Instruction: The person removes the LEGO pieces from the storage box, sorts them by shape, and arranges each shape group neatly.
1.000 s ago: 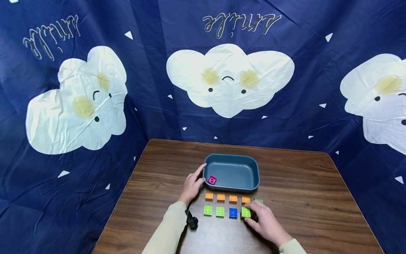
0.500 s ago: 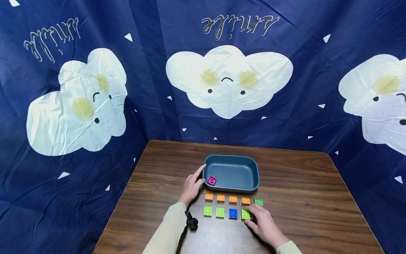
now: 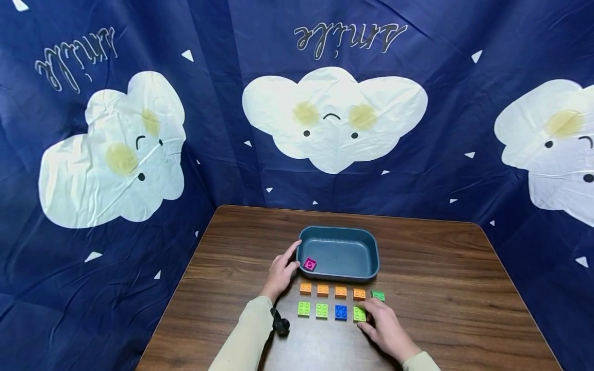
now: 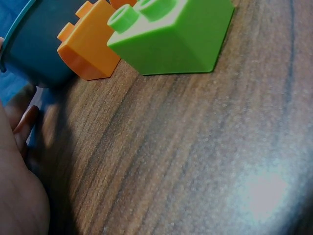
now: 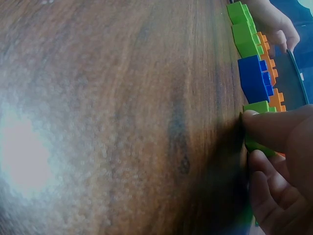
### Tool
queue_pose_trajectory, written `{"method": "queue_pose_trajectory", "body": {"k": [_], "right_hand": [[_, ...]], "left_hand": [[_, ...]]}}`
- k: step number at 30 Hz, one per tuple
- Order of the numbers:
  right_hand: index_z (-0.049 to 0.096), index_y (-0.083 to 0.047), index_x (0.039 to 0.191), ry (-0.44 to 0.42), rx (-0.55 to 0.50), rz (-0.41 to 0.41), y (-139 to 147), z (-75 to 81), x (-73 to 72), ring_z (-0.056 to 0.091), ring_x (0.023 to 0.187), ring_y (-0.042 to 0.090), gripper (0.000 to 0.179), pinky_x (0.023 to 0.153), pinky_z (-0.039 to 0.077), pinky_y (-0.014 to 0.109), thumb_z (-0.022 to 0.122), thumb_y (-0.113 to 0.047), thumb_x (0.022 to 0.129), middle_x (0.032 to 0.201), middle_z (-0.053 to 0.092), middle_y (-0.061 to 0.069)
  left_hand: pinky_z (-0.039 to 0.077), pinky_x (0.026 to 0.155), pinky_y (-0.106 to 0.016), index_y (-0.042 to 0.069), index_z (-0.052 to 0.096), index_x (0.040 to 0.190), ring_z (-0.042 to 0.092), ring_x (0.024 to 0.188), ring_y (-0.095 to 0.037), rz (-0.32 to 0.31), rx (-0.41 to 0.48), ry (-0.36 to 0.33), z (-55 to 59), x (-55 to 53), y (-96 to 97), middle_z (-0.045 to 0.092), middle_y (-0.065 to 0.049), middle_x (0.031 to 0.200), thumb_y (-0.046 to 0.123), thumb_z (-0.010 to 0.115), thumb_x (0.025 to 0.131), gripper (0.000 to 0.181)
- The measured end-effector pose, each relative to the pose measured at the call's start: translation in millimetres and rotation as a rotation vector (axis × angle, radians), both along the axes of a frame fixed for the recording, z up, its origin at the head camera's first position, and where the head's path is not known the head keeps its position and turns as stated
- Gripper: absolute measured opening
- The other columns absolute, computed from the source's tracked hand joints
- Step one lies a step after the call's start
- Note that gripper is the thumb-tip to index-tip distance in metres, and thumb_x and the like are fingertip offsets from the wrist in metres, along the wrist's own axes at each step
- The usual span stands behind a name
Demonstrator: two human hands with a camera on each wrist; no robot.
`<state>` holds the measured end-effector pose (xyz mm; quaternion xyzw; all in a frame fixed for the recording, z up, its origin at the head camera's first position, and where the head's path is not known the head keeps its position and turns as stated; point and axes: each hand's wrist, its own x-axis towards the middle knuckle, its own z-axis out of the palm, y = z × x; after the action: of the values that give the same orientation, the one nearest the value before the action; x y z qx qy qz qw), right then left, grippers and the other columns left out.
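Note:
In the head view my left hand [image 3: 279, 273] rests against the left end of a dark teal tray [image 3: 341, 278], fingers extended, fingertips at its rim. Inside the tray's near left corner lies a magenta toy brick [image 3: 310, 264]. My right hand [image 3: 386, 330] pinches a lime green brick [image 3: 359, 314] at the right end of the near row. The right wrist view shows the thumb [image 5: 264, 128] on that brick's near side, covering part of it. Left of it in the row sit a blue brick [image 3: 341, 312] and two lime bricks [image 3: 322, 310].
Between tray and near row runs a row of several orange bricks [image 3: 323, 290], with a darker green brick [image 3: 378, 295] at its right end. The wooden table [image 3: 445, 278] meets a navy cloth backdrop [image 3: 223, 154] with clouds. A black wrist camera [image 3: 280, 323] sits on my left wrist.
My right hand has drawn slightly toward me with its lime brick, uncovering more of the darker green brick. In the last half second hardly anything moves. My left hand stays at the tray.

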<state>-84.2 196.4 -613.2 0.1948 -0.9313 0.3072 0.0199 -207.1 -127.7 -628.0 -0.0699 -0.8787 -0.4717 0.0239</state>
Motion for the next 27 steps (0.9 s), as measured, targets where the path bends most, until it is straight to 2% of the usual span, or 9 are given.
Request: {"method": "queue_pose_trajectory", "body": {"k": [16,27], "right_hand": [[0.075,-0.011,0.114,0.021,-0.002,-0.003,0.9,-3.5,0.3,0.055,0.088,0.002,0.035,0.072,0.052,0.027,0.089,-0.01,0.082,0.104,0.065,-0.006],[0.074,-0.01,0.116,0.01,-0.01,-0.007,0.8,-3.0,0.9,0.055,0.088,0.003,0.036,0.072,0.052,0.026,0.088,-0.01,0.082,0.105,0.065,-0.005]], "left_hand": [[0.035,0.11,-0.068,0.049,0.046,0.157,0.052,0.133,-0.035,0.016,0.017,-0.025,-0.4,0.6,0.8,0.049,0.007,0.161,0.021,0.058,0.1,0.064],[0.038,0.106,-0.066,0.043,0.047,0.157,0.054,0.129,-0.035,0.005,-0.01,0.003,0.7,0.5,0.4,0.051,0.004,0.16,0.025,0.058,0.097,0.064]]}}
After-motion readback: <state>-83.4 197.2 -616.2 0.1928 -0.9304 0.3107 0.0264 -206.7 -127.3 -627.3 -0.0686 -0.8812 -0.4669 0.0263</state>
